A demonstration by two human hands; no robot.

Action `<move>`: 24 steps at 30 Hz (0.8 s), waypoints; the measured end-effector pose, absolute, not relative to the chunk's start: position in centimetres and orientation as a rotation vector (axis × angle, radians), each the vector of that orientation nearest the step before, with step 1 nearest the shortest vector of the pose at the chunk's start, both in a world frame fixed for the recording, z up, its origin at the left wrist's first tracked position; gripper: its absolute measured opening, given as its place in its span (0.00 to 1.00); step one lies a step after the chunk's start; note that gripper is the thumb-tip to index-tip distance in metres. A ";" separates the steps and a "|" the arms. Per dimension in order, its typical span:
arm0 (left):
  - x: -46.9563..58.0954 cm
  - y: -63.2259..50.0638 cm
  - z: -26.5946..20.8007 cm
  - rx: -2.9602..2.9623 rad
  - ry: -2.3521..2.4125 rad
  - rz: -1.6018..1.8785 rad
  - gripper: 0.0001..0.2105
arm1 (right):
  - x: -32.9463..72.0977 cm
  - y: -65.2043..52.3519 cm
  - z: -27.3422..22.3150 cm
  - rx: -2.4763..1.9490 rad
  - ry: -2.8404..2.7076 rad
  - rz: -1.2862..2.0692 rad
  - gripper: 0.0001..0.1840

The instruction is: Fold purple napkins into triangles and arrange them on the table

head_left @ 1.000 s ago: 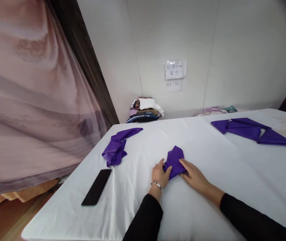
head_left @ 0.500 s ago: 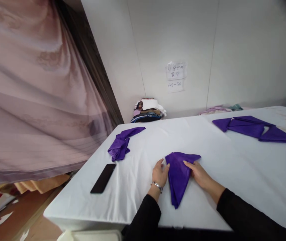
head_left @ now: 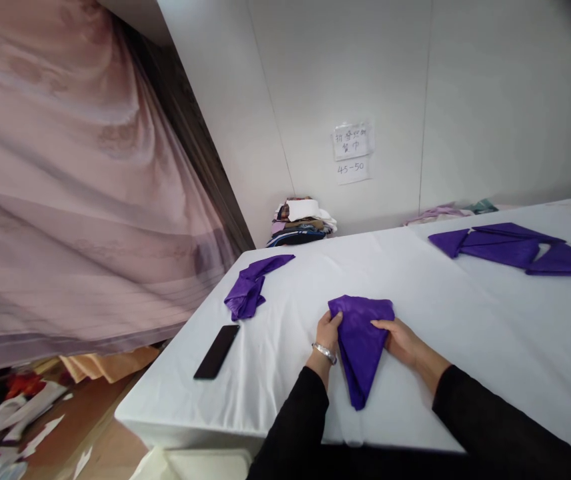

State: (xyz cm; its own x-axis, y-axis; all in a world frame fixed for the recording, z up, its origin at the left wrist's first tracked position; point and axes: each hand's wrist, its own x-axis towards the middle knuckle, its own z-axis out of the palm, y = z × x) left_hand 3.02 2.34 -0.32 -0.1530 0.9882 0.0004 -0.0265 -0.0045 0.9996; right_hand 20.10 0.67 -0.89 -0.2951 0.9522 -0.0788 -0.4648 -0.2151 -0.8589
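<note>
Right of the black phone (head_left: pixel 217 353): a purple cloth (head_left: pixel 363 340) between both hands, folded to a wedge, broad edge away from the person, narrow tip towards them; whether it rests on the table or is slightly raised, I cannot tell.
Left hand (head_left: pixel 329 332): on the side of the cloth nearer the phone, thumb on top close to the far corner, other fingers mostly hidden; the edge is pinched narrowly.
Right hand (head_left: pixel 399 340): on the side farther from the phone, thumb laid over the cloth, other fingers bent in at the edge, a narrow grip too.
Bracelet (head_left: pixel 324 353): silver-coloured, around the left wrist, right of the phone.
Table (head_left: pixel 465 333): white-covered, beneath the phone.
Crumpled cloth (head_left: pixel 248 290): purple, just beyond the phone, one strip of it pointing away and to the right.
Folded pieces (head_left: pixel 503 250): purple, flat and angular, lying close together, well to the right of the phone and farther back.
Paper signs (head_left: pixel 352 141): handwritten, on the wall beyond the phone and to its right; the lower reads 45-50.
Clothes stack (head_left: pixel 300 223): beyond the phone, slightly right, past the table's far edge.
Curtain (head_left: pixel 65 187): pink, hanging left of the phone.
</note>
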 end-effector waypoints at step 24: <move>0.6 3.4 -1.4 1.189 1.307 1.374 0.19 | 13.9 2.7 -1.7 -1.032 -1.549 1.170 0.28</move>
State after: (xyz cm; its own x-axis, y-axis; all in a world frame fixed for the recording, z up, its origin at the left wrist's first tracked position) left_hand 0.60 3.45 -1.35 -0.1621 0.9844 0.0691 0.0200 -0.0667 0.9976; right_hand 13.94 2.74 -1.67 -0.2375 0.9557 0.1737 0.0941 0.2006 -0.9751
